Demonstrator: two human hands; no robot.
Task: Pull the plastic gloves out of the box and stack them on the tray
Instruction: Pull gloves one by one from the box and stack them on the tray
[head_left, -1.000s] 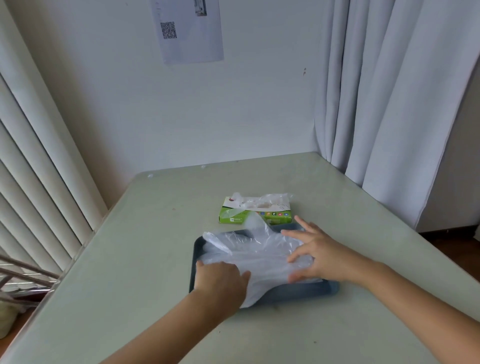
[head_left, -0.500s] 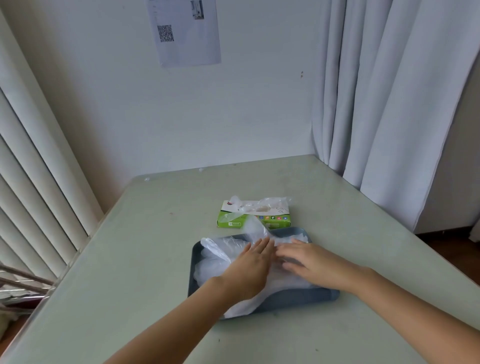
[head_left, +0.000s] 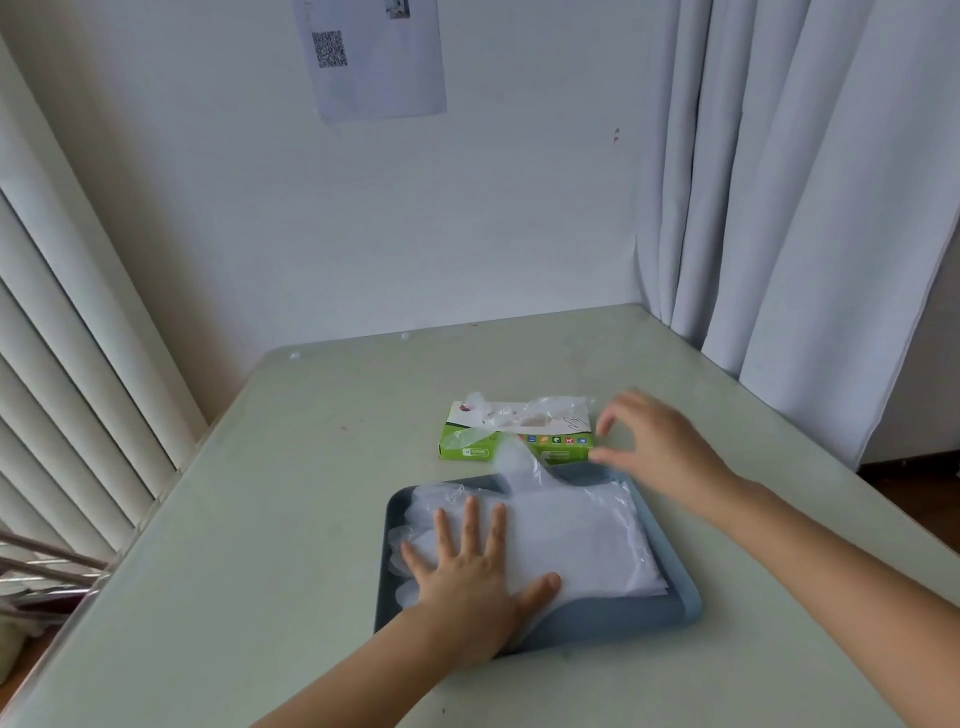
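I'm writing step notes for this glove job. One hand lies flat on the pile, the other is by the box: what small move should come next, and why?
Probably the right hand should pinch the loose glove sticking out of the box. It hovers beside it, fingers apart, holding nothing, while the left hand presses the stack flat on the tray.

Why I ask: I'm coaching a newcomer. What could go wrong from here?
Nothing holds the box; if the right hand pulls the next glove, the box may lift or several may come out.
The left hand presses only the left side of the stack; a glove fingertip draped over the far rim of the tray could snag and drag it.
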